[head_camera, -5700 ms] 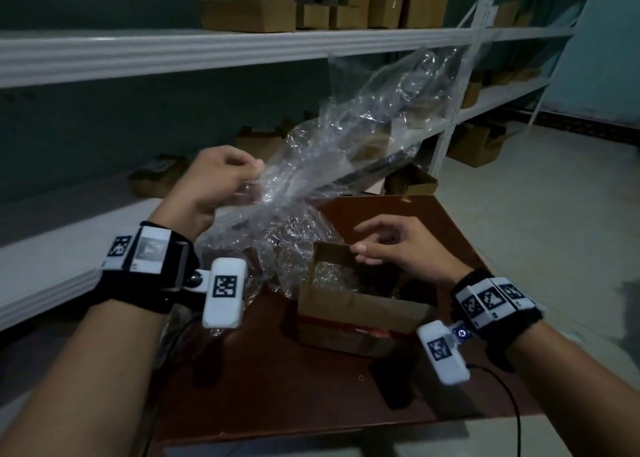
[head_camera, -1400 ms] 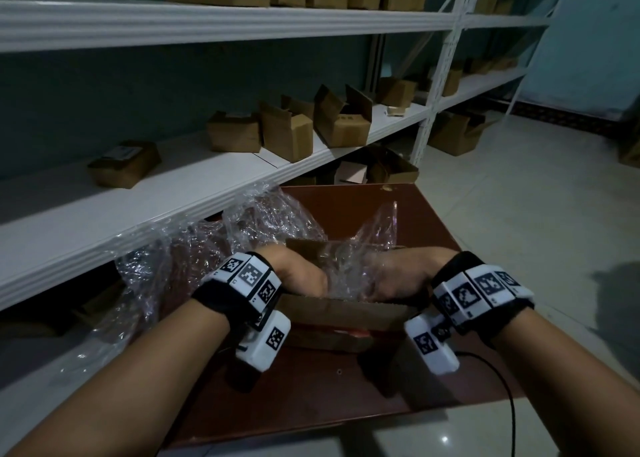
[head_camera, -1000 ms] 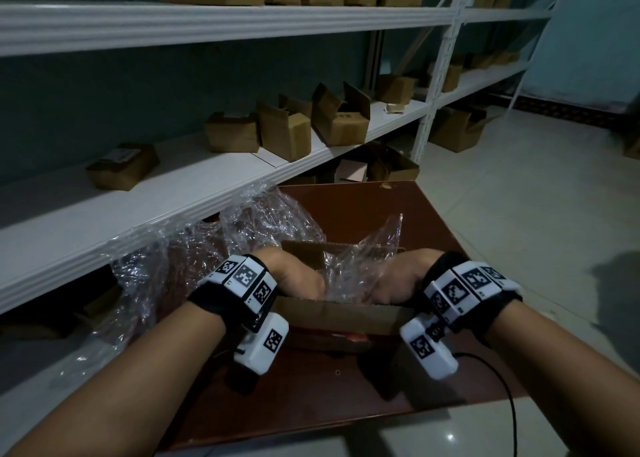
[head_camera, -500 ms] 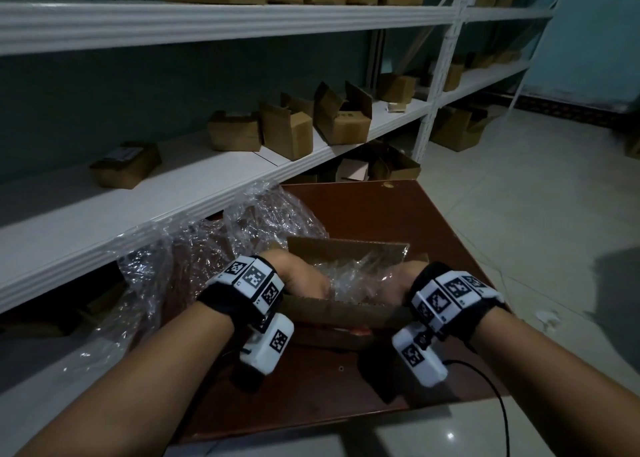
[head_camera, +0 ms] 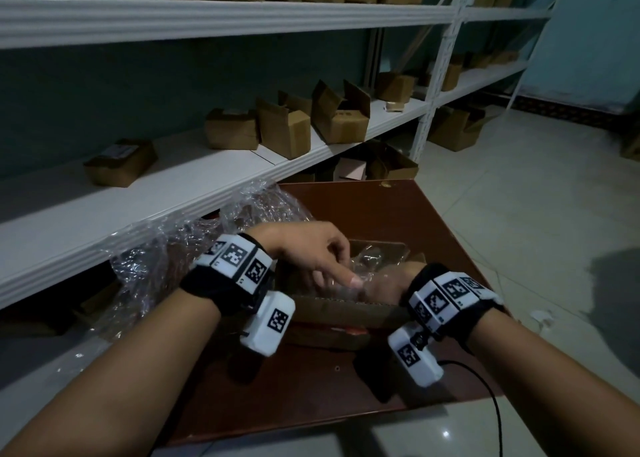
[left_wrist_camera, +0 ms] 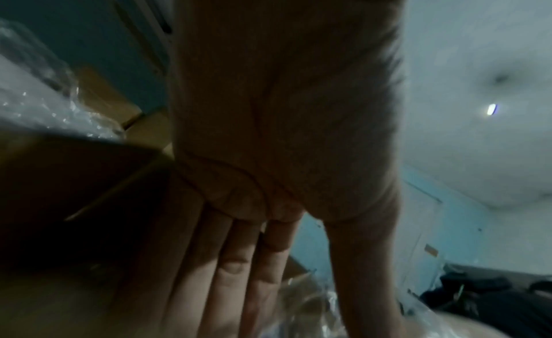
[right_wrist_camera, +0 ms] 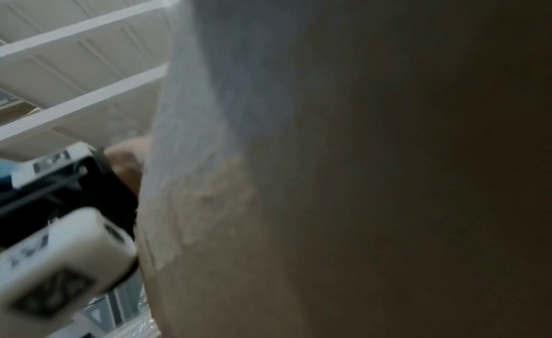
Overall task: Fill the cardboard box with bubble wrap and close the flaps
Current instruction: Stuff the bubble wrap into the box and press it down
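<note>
An open cardboard box (head_camera: 346, 309) stands on the brown table (head_camera: 381, 211), with clear bubble wrap (head_camera: 372, 266) pushed down inside it. More of the wrap (head_camera: 166, 252) spills out over the box's left side toward the shelf. My left hand (head_camera: 311, 254) reaches across the box mouth. In the left wrist view its fingers (left_wrist_camera: 233, 272) are straight and lie against the wrap (left_wrist_camera: 301, 305), beside the box wall (left_wrist_camera: 74, 166). My right hand (head_camera: 389, 283) is sunk into the box's right side with its fingers hidden. The right wrist view is a close blur.
A white shelf (head_camera: 173, 186) runs along the left, close behind the loose wrap, carrying several small cardboard boxes (head_camera: 339, 117). More boxes sit under it. A black cable (head_camera: 493, 408) hangs off the table's near right corner. Tiled floor (head_camera: 519, 214) lies to the right.
My left hand has lifted out of the box's left side and stretched right across the opening, fingers straightened. The wrap's upstanding corner has been pressed down. The right hand stays low in the box.
</note>
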Available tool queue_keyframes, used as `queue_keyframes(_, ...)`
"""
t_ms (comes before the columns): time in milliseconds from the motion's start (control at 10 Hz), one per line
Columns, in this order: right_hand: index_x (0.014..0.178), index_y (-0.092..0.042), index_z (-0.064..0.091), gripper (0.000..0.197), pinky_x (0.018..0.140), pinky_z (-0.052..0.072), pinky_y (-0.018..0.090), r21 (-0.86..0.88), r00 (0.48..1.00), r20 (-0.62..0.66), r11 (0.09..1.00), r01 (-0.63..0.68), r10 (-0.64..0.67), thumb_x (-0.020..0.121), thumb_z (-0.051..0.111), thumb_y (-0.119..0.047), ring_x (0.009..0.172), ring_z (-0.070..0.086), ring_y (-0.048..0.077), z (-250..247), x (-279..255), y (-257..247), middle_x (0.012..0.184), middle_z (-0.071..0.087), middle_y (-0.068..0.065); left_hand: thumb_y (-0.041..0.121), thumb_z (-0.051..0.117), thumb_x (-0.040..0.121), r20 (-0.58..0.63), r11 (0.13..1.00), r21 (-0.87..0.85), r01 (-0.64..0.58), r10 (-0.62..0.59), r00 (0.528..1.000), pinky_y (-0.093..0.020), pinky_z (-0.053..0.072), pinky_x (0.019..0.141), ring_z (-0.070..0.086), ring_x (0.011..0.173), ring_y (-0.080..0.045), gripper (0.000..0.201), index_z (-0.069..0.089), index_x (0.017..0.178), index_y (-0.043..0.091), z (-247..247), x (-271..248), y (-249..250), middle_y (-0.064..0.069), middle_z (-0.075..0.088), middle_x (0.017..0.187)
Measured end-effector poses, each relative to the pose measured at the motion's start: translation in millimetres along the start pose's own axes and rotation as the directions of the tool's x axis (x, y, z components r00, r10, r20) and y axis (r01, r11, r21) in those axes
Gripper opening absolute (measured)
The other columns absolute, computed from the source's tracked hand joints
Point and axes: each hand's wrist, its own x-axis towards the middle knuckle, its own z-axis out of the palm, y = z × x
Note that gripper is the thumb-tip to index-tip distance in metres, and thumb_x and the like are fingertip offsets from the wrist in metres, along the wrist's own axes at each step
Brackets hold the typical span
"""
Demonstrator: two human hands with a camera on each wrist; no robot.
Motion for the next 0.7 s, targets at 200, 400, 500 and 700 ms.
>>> queue_keyframes(200, 0.098, -0.023, 0.066, 0.022, 0.063, 0.051, 0.011, 0.778, 0.655, 0.612, 0.486, -0.398, -0.444, 0.107, 0.046, -0.018, 0.111, 0.066, 0.035, -52.7, 40.0, -11.9, 0.117, 0.068, 0.026, 0.029, 0.057, 0.104, -0.017, 0.981, 0.186, -0.049, 0.053, 0.998, -0.023, 0.049, 0.073, 0.061, 0.072, -0.002, 0.022, 0.063, 0.082, 0.027, 8.9, 11.7, -16.0, 0.010, 0.063, 0.081)
queue_keyframes(400, 0.095, -0.008, 0.079, 0.012, 0.089, 0.057, 0.035, 0.507, 0.524, 0.846, 0.454, -0.733, -0.100, 0.084, 0.079, -0.014, 0.091, 0.071, 0.012, -65.2, 38.7, 12.9, 0.093, 0.078, -0.004, 0.021, 0.068, 0.096, -0.102, 0.896, 0.434, 0.092, -0.052, 0.993, -0.032, 0.048, 0.073, 0.061, 0.079, -0.016, 0.009, 0.062, 0.094, 0.015, 11.3, 21.7, -24.6, 0.004, 0.062, 0.083)
queue_keyframes(500, 0.085, -0.006, 0.076, 0.022, 0.083, 0.061, 0.045, 0.622, 0.676, 0.719, 0.284, -0.730, 0.163, 0.077, 0.088, -0.023, 0.084, 0.075, 0.024, -73.3, 37.9, 23.0, 0.086, 0.078, 0.007, 0.022, 0.070, 0.093, -0.114, 0.861, 0.491, 0.133, -0.088, 0.990, -0.033, 0.048, 0.080, 0.060, 0.092, -0.021, 0.013, 0.058, 0.098, 0.019, 15.4, 26.6, -21.6, 0.005, 0.059, 0.090)
queue_keyframes(700, 0.107, -0.024, 0.079, 0.035, 0.082, 0.062, 0.030, 0.537, 0.725, 0.669, 0.568, -0.623, 0.162, 0.074, 0.089, -0.034, 0.092, 0.071, 0.003, -61.7, 39.4, -0.6, 0.101, 0.077, -0.008, 0.038, 0.074, 0.089, -0.127, 0.829, 0.529, 0.181, -0.134, 0.983, -0.036, 0.053, 0.084, 0.064, 0.096, -0.020, 0.030, 0.066, 0.111, 0.019, 14.2, 23.9, -24.6, 0.007, 0.063, 0.096)
